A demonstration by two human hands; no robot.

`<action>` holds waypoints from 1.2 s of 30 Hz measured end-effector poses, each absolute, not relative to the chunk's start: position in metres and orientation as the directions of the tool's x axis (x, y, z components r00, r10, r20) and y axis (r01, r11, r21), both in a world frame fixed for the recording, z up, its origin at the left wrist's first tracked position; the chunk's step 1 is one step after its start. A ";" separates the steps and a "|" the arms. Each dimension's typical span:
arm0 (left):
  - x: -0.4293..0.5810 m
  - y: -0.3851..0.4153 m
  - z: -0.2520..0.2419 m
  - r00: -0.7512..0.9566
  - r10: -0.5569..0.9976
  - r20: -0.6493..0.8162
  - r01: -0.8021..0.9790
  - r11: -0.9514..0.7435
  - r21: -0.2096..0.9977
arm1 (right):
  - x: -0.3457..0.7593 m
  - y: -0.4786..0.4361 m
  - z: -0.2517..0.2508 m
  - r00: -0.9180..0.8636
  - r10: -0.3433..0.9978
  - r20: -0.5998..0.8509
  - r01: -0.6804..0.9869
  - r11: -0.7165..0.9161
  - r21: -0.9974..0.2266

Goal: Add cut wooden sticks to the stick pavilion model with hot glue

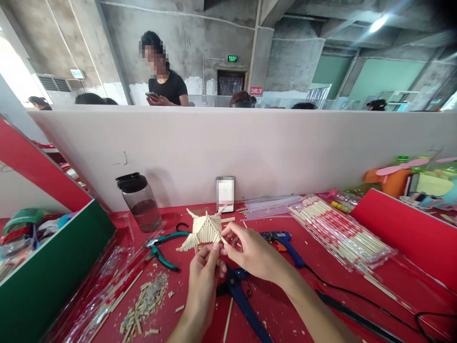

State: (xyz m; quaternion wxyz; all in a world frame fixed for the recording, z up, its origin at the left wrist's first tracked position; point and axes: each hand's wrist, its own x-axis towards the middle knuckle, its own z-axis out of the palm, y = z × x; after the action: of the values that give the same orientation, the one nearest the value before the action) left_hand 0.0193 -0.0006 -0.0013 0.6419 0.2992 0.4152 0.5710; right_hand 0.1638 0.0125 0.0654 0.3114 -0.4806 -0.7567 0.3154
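Observation:
A small pagoda-like roof (206,229) made of pale wooden sticks, with upturned corners, is held above the red table. My left hand (207,267) has its thumb and fingers closed on the roof's near edge. At its near right corner, the fingertips of my right hand (246,247) pinch a short piece of stick (223,239). Whether that piece is fixed to the roof I cannot tell. Below my hands lies a dark blue cutter-like tool (237,286), partly hidden. Green-handled pliers (162,247) rest left of the roof.
A blue hot glue gun (285,243) with a black cord lies at right, near bagged chopsticks (339,231). Stick offcuts (146,300) are heaped at left. A water bottle (141,205) and a phone (225,194) stand by the white partition (250,152). Behind it stands a person.

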 end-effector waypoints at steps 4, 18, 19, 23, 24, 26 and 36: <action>0.019 0.001 -0.002 0.000 0.983 -0.183 -0.460 0.163 0.873 | 0.158 0.014 0.063 -0.298 0.933 0.204 0.500 0.334 -0.799; 0.014 0.003 -0.009 0.008 0.994 -0.109 -0.431 0.102 0.897 | 0.141 0.017 0.042 -0.119 0.954 0.274 0.454 0.298 -0.840; 0.014 0.003 -0.009 0.010 0.994 -0.113 -0.448 0.105 0.888 | 0.141 0.017 0.042 -0.122 0.953 0.276 0.454 0.301 -0.839; 0.014 0.003 -0.010 0.025 0.991 -0.128 -0.503 0.123 0.856 | 0.141 0.018 0.041 -0.133 0.952 0.275 0.463 0.305 -0.832; 0.014 0.003 -0.011 0.027 0.991 -0.129 -0.508 0.124 0.853 | 0.141 0.018 0.040 -0.134 0.952 0.277 0.464 0.307 -0.831; 0.014 0.004 -0.011 0.024 0.992 -0.126 -0.505 0.121 0.855 | 0.142 0.018 0.039 -0.139 0.950 0.279 0.460 0.311 -0.832; 0.016 0.005 -0.008 -0.001 0.989 -0.151 -0.523 0.128 0.843 | 0.145 0.017 0.046 -0.154 0.951 0.268 0.457 0.309 -0.834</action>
State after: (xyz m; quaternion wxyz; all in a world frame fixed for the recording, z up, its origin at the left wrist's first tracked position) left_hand 0.0158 0.0048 -0.0080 0.6411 0.2976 0.3911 0.5895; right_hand 0.1452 0.0168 0.0464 0.4100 -0.5048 -0.6975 0.3010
